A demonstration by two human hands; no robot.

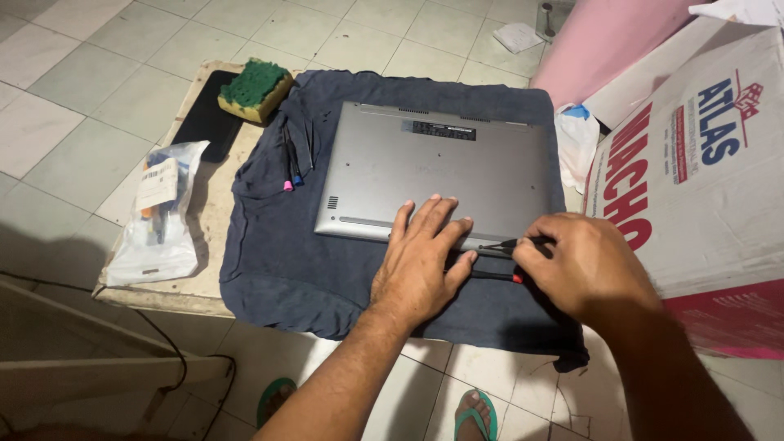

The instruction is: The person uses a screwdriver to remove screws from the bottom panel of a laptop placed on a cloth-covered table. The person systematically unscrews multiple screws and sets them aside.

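Under both hands lay a silver laptop, flipped bottom-up on a dark blue towel that covered most of a low worn surface above a tiled floor. Right of the right hand stood a big cardboard box with a pink sheet behind it.

Risk, as a judgement: the laptop's near edge sat close to the towel's front edge, so hard downward pressure could have slid or tipped it toward the floor. The driver tip could also have skipped off a screw and scratched the casing or nicked the left fingers, since they lay just beside the tip. Any loosened screw could have been lost in the towel folds.

Left hand was spread flat, fingers apart, pressing on the near edge of the laptop; it clasped nothing. Right hand was closed in a pinch around a thin black screwdriver, tip pointed at the laptop's near edge just beside the left fingertips. A second thin tool with a red end lay on the towel between the hands, touching neither as far as could be told.

Beyond the left hand, well apart: a clear plastic bag of small parts, a black phone-like slab, a green-and-yellow sponge, and slim tools with pink and blue tips on the towel.
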